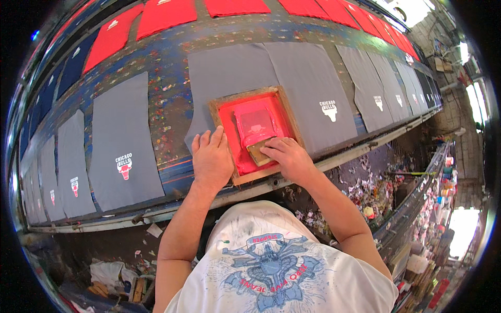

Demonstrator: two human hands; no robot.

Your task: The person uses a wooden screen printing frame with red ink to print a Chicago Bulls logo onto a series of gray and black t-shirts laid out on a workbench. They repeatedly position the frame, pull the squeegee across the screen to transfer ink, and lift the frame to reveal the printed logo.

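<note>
A wooden printing screen frame [224, 100] with red ink inside lies on a grey fabric panel [224, 68] on the long table. My left hand [211, 159] presses flat on the frame's left side. My right hand [287, 156] grips a small wooden squeegee [259, 152] near the frame's lower right, resting in the red ink. Both forearms reach up from my white printed shirt at the bottom.
Grey panels with a bull-head print lie left [122, 141] and right [315, 88] along the paint-spattered blue table [167, 78]. Red panels [167, 15] line the far row. Scraps litter the floor [365, 193]; shelves with containers [443, 193] stand at right.
</note>
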